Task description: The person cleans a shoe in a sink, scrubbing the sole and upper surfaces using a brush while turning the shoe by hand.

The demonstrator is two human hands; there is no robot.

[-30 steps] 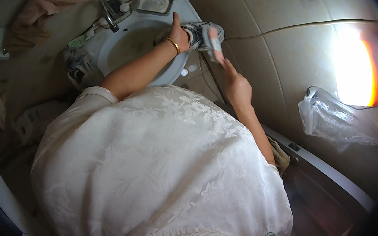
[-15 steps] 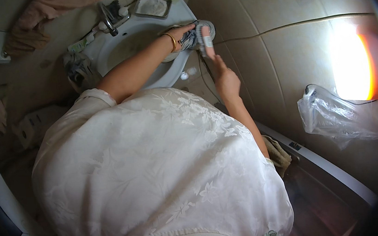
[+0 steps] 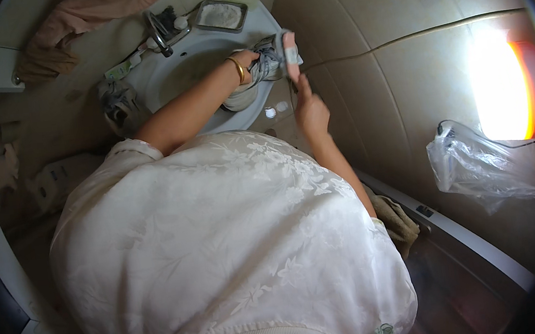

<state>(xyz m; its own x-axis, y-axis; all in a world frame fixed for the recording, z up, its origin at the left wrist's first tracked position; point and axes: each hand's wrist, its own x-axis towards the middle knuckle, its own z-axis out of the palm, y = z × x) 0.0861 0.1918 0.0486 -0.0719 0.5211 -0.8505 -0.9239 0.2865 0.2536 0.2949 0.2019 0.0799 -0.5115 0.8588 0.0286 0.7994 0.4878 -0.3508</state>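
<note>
Over the right side of the washbasin (image 3: 161,73), a grey and white sneaker (image 3: 267,61) is held in my left hand (image 3: 245,61), whose wrist wears a gold bangle. The fingers are closed on the shoe and partly hidden. A pink scrubbing brush (image 3: 292,58) is gripped by its handle in my right hand (image 3: 311,109). The brush head lies against the end of the sneaker nearest the wall, bristles turned left toward it.
A metal faucet (image 3: 161,42) stands at the basin's back, beside a tray of white powder (image 3: 222,16). A toothpaste tube (image 3: 121,69) lies on the left rim. A cable (image 3: 398,38) runs along the tiled wall. A clear plastic bag (image 3: 472,163) hangs below a bright lamp (image 3: 503,90).
The sneaker has turned in my left hand, and that hand has pulled back slightly to the left. My right hand has shifted a little left with the brush, which has changed its tilt.
</note>
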